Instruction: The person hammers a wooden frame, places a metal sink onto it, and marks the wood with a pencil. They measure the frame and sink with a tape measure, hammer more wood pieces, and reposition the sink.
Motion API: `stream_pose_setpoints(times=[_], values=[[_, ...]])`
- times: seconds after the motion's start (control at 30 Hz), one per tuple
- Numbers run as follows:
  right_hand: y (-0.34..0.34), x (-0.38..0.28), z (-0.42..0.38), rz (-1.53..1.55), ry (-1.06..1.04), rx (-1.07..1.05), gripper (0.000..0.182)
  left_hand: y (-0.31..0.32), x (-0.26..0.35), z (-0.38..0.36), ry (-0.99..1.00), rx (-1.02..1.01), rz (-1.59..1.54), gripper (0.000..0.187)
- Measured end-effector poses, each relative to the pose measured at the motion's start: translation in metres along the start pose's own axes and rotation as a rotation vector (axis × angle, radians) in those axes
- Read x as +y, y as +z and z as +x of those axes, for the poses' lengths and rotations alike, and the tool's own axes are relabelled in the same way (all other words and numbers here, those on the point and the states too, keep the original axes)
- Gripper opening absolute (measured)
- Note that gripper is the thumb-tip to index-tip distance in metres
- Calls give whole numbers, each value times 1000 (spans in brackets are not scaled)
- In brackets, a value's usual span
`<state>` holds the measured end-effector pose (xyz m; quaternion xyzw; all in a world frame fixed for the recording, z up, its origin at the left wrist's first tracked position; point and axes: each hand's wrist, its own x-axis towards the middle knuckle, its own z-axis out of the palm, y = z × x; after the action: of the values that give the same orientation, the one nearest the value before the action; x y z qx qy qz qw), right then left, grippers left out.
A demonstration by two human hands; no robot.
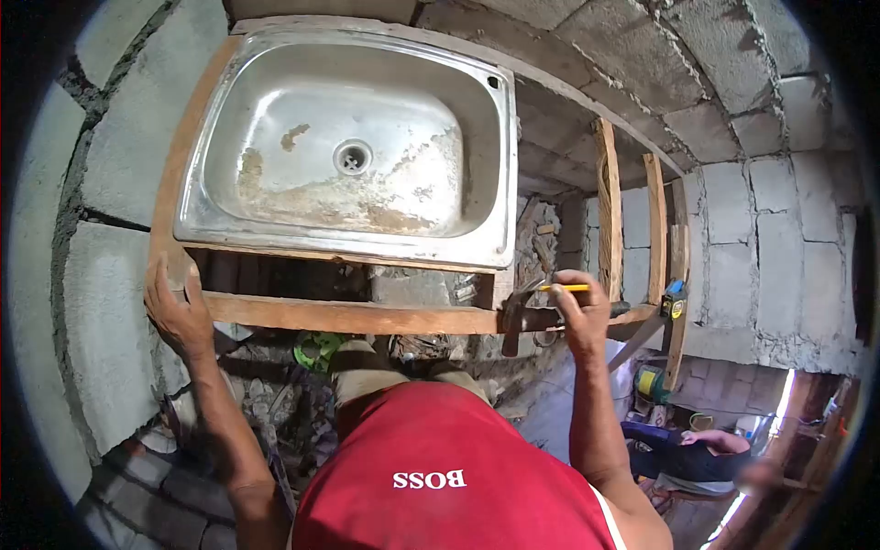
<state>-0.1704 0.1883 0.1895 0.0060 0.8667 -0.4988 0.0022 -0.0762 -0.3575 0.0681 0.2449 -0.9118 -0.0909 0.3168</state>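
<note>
My right hand [585,310] pinches a yellow pencil [570,288], its tip pointing left. Just under that hand, a hammer [519,319] lies across the front wooden beam [357,316], its head to the left and part of its handle hidden. At the front left corner of the wooden frame [174,197], my left hand [181,307] rests on the timber with its fingers stretched out and apart. A stained stainless steel sink [367,203] sits on the frame, behind the front beam and between my hands.
To the right stand short upright timbers [609,206], with a tape measure [675,302] and a long metal blade [639,341] near them. Concrete block walls [137,302] enclose the left and back. Rubble lies below. Another person [697,454] is at lower right.
</note>
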Motion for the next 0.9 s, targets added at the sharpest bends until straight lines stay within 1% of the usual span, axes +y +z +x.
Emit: stream_pose_setpoints(times=[0.03,0.07,0.17,0.2,0.37,0.43,0.5,0.57,0.63,0.7,0.9], values=[[5,11,-3,-21,-40,-24,12,2,-3,-2,9,-4,9,47],[7,17,-2,-119,-143,-18,9,4,-6,-2,13,-5,4,46],[18,26,4,-121,-160,-46,9,6,-9,-2,25,-17,26,46],[21,29,8,-179,-258,-56,7,6,-9,-3,8,-25,12,46],[33,38,14,-189,-300,-86,10,15,-20,-1,-2,-30,-40,43],[35,35,17,-216,-384,-102,11,15,-19,-1,-24,-39,-19,39],[36,37,18,-214,-381,-100,13,11,-16,-2,-18,-51,-9,38],[34,34,21,-304,-437,-97,13,11,-17,-1,-25,-50,6,37],[35,33,23,-300,-474,-121,15,12,-20,-2,17,-16,-1,37],[37,35,23,-285,-464,-170,16,11,-16,-3,1,0,-31,37],[39,34,22,-272,-434,-146,15,12,-14,-6,-20,10,-104,38]])
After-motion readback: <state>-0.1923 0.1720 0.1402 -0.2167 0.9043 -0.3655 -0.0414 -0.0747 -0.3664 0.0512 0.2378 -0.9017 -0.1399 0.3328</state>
